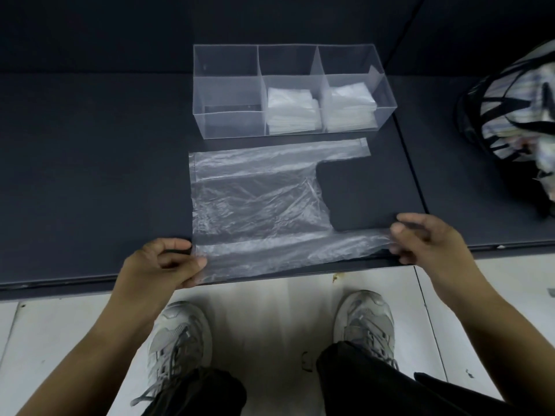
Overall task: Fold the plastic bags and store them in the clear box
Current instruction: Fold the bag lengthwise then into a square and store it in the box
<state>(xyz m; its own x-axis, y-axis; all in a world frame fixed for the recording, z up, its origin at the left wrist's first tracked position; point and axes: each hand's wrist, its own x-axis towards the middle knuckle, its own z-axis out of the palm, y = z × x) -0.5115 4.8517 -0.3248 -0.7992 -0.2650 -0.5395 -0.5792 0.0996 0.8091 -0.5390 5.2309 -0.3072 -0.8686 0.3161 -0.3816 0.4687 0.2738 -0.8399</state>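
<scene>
A clear plastic bag [258,202] lies flat on the dark table [90,163], its two handles pointing right. My left hand [163,262] pinches the bag's near left corner. My right hand [426,238] grips the end of the near handle at the table's front edge. Behind the bag stands the clear box [228,124] with three compartments. The middle compartment holds a stack of folded bags [291,112], and the right one holds another stack of folded bags [348,106]. The left compartment holds nothing.
A mesh basket [516,100] with crumpled bags and fabric sits at the right edge of the table. Below the table edge are a light floor [270,313] and my two grey shoes.
</scene>
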